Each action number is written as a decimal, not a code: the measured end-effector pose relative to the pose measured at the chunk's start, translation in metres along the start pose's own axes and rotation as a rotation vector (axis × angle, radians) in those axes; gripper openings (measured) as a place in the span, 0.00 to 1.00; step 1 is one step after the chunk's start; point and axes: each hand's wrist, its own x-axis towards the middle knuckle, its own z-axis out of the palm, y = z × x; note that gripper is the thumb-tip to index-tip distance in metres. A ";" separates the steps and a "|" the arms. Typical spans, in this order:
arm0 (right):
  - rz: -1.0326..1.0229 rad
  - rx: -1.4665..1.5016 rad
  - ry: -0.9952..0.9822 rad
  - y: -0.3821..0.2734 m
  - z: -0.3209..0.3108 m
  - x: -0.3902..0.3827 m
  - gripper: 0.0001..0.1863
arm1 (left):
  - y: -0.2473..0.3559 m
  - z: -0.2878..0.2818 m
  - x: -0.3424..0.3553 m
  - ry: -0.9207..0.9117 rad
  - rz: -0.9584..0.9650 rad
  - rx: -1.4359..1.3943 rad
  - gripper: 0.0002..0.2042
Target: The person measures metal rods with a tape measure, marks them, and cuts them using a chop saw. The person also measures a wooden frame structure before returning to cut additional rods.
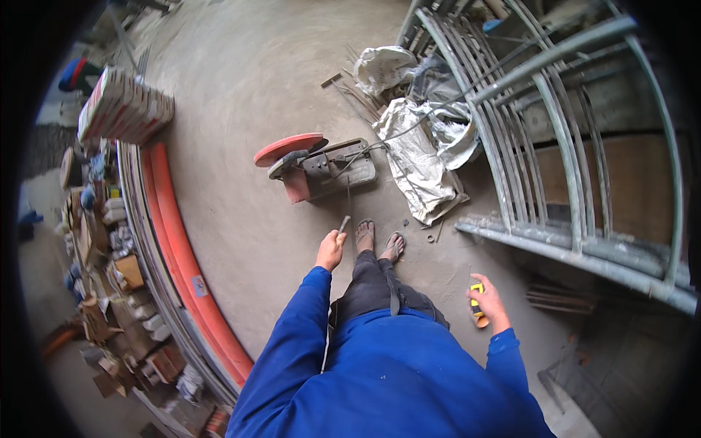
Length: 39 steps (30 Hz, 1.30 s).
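Blue jacket (387,372) is right up under the lens, so working left to right from there: first those long red pipes (175,233) on the floor, well apart from either hand. Next is the left hand (330,252), fingers curled closed around a short grey rod (345,224), with its far end poking out past the fist. Looks like metal to me, so I'd guess stiff, fairly light, not fragile; grab it around the shaft, away from the end. Beyond it sits what looks like a chop saw (314,171). Over on the right, the right hand (491,303) has its fingers wrapped part-way round a yellow-and-black tape measure (477,301). Probably a hard case with a bit of heft, maybe slick if dusty, so I'd palm the body. Some round brownish thing (482,321) shows just below it; can't tell if that's held too.
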 end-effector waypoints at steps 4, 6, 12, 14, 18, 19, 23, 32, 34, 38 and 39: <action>-0.115 -0.220 -0.129 -0.063 0.019 -0.013 0.34 | -0.003 0.025 0.031 0.022 -0.051 0.056 0.20; -0.088 -0.238 -0.217 -0.085 0.025 -0.011 0.34 | -0.005 0.034 0.049 0.066 -0.094 0.060 0.20; -0.083 -0.584 -0.474 -0.127 0.035 0.027 0.36 | -0.011 0.043 0.086 -0.002 -0.135 0.127 0.16; -0.245 -0.756 -0.578 -0.134 0.042 0.046 0.36 | -0.010 0.051 0.092 0.045 -0.143 0.144 0.16; -0.320 -0.897 -0.761 -0.142 0.052 0.090 0.38 | -0.012 0.072 0.100 0.140 -0.215 0.207 0.14; -0.336 -0.923 -0.771 -0.143 0.050 0.099 0.37 | -0.014 0.073 0.104 0.151 -0.217 0.202 0.14; -0.379 -1.260 -0.842 -0.154 0.024 0.125 0.39 | 0.000 0.089 0.101 0.290 -0.226 0.168 0.16; -0.501 -1.403 -1.135 -0.158 -0.026 0.159 0.38 | 0.133 0.109 -0.162 0.002 -0.024 0.042 0.15; -0.502 -1.380 -1.130 -0.157 -0.023 0.165 0.37 | 0.145 0.116 -0.200 0.029 -0.163 0.038 0.13; -0.507 -1.461 -1.173 -0.163 0.003 0.177 0.35 | 0.143 0.145 -0.216 0.122 -0.400 -0.036 0.09; -0.471 -1.532 -1.175 -0.166 0.013 0.180 0.35 | 0.140 0.152 -0.215 0.169 -0.430 -0.073 0.08</action>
